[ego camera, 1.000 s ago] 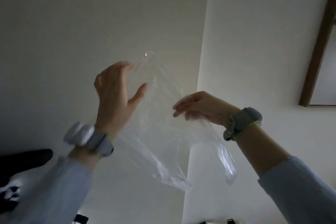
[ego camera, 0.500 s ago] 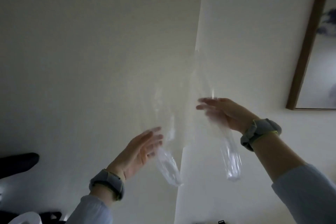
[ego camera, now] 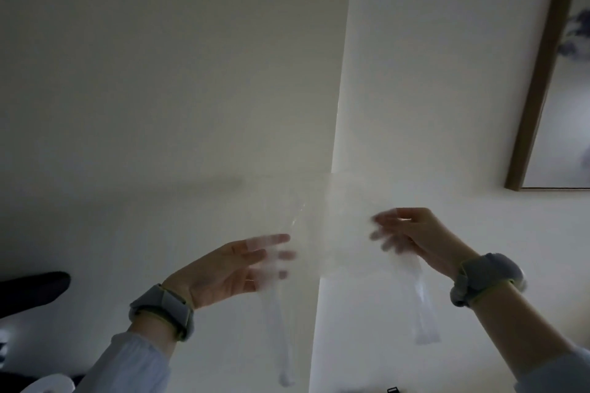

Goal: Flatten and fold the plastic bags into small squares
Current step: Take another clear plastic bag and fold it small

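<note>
1. Head view: left hand [ego camera: 230, 268] raised, palm inward, fingers straight and blurred against the bag [ego camera: 332, 226].
2. Right hand [ego camera: 415, 236] raised opposite, fingers curled, pinching the bag's edge.
3. Clear bag spans between both hands, its ends hanging below them.

The plastic bag [ego camera: 335, 226] is thin, clear film, nearly invisible where it spreads flat and faintly glossy where its handle strips hang, blurred by motion. The wall [ego camera: 159, 73] behind it is matt, smooth, off-white paint, and the picture frame [ego camera: 539, 73] at the right looks like dark brown wood with a dull finish. Both wristbands [ego camera: 162, 309] look like soft grey fabric, and the sleeves [ego camera: 127, 364] like pale blue cloth.
</note>
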Demonstrator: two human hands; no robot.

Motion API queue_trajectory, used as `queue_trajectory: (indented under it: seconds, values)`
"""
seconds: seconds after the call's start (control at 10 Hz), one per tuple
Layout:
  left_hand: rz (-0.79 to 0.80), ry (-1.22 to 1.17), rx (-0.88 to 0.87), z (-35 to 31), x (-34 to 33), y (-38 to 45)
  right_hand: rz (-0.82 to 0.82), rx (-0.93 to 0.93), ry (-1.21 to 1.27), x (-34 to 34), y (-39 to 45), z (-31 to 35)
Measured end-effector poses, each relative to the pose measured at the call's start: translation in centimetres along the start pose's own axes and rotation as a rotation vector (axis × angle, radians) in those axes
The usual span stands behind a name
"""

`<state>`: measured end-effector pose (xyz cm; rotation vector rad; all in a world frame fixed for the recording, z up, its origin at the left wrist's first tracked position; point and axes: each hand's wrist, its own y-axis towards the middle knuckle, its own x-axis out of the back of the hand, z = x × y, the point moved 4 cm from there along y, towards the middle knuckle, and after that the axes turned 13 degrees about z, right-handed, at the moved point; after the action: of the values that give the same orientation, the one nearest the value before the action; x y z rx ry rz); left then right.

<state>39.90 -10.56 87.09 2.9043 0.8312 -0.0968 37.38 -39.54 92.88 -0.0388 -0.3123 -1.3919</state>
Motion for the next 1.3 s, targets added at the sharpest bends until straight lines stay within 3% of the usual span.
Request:
queue_trajectory:
  seconds: [0.1,0.2,0.3,0.4,0.6,0.8,0.9,1.1,1.3]
  values:
    - [-0.16,0.022,-0.002,-0.4,0.2,0.1,-0.073,0.036,-0.104,0.2,0.4,0.1]
    - [-0.295,0.039,-0.038,-1.1,0.8,0.1,-0.021,0.067,0.007,0.4,0.3,0.5]
    - [-0.383,-0.04,-0.118,-2.0,1.0,0.0,0.163,0.107,0.189,0.2,-0.3,1.3]
    - [-0.454,-0.007,-0.13,-2.1,1.7,0.0,0.167,0.17,0.23,0.2,-0.8,2.2]
    - [-0.585,0.203,-0.221,-3.2,2.7,-0.6,0.058,0.259,-0.055,0.1,-0.6,3.1]
    - [-0.563,0.562,-0.197,-5.4,2.5,-1.2,-0.123,0.474,-0.769,-0.4,-1.4,5.4]
    - [-0.472,0.654,-0.175,-5.7,2.0,-1.6,-0.111,0.457,-0.953,-0.7,-1.3,5.0]
    - [-0.453,0.352,-0.226,-5.2,2.2,-1.8,0.026,0.377,-0.676,-0.8,-1.0,4.2]
    - [-0.469,0.539,-0.165,-5.4,2.7,-1.9,0.255,0.183,-0.204,-1.0,-1.5,3.2]
